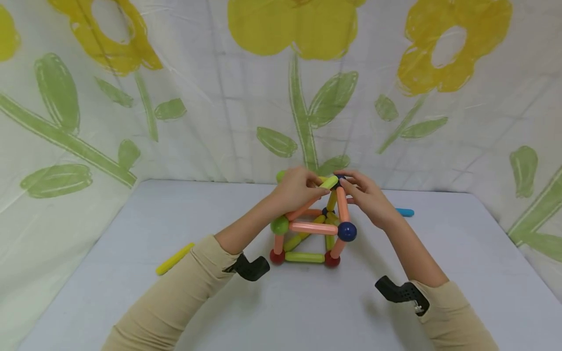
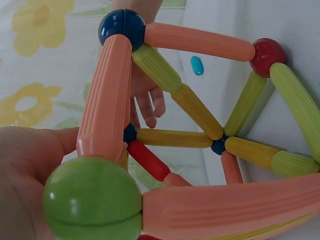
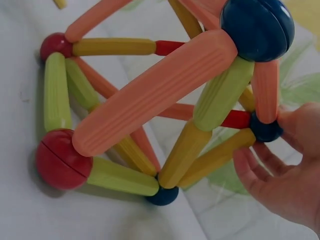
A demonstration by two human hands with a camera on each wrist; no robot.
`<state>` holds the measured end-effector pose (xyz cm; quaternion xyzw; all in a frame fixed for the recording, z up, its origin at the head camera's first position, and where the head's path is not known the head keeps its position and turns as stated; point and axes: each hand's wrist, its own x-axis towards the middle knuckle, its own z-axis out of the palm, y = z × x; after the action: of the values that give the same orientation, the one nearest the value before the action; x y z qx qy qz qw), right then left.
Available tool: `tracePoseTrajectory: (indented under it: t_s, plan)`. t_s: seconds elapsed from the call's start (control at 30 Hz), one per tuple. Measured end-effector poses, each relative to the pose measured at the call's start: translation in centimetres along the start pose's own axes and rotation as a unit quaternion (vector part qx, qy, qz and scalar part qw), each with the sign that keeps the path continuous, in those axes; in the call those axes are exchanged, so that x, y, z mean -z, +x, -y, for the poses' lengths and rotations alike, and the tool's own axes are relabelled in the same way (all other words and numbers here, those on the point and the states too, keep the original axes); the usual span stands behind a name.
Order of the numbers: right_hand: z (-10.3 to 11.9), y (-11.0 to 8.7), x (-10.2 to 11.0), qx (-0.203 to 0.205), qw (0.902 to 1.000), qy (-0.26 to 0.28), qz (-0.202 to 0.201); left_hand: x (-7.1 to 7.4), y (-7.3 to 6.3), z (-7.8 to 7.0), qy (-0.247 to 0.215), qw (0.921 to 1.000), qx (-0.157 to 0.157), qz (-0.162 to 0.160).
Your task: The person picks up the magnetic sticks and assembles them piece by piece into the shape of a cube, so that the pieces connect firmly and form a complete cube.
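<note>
A frame of colourful ribbed sticks and round balls, magnetic building pieces by their look, stands on the table. My left hand (image 1: 296, 192) is at its upper far side, pinching a light green stick (image 1: 329, 183) between thumb and fingers. That stick's end meets a dark blue ball (image 3: 266, 126) at the top back corner. My right hand (image 1: 366, 197) holds this ball from the right with thumb and fingertips. Nearer corners carry a green ball (image 2: 92, 199) and another blue ball (image 1: 347, 231), joined by a pink stick (image 1: 313, 228). In the left wrist view the left fingertips are mostly hidden.
Red balls (image 1: 332, 259) form the frame's lower front corners on the white table (image 1: 281, 312). A loose yellow stick (image 1: 174, 259) lies by the left forearm. A blue stick (image 1: 405, 212) lies beyond the right wrist. A flower-painted curtain (image 1: 210, 107) hangs behind the table.
</note>
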<state>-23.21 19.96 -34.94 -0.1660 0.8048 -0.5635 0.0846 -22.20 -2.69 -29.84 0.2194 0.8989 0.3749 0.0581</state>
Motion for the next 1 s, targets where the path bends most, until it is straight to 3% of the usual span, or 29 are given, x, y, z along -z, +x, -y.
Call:
tracePoseTrajectory:
  t_s: [0.33, 0.57, 0.8, 0.9, 1.0]
  plan:
    - [-0.1, 0.1, -0.1, 0.003, 0.9999, 0.007, -0.012, -0.2, -0.3, 0.0, 0.003, 0.9998, 0.020, 0.007]
    - [-0.1, 0.1, -0.2, 0.002, 0.9999, 0.007, -0.014, -0.5, -0.4, 0.0, 0.020, 0.9997, 0.016, 0.002]
    - [-0.1, -0.6, 0.0, 0.006, 0.9997, 0.000, -0.024, -0.4, -0.8, 0.1, 0.008, 0.9999, 0.014, -0.002]
    - [-0.3, -1.4, 0.3, 0.009, 0.9993, -0.004, -0.037, -0.1, -1.6, 0.3, -0.008, 0.9998, 0.009, -0.018]
    - [-0.7, -2.6, 1.0, 0.011, 0.9987, -0.003, -0.050, 0.4, -3.1, 0.8, -0.030, 0.9979, -0.009, -0.058]
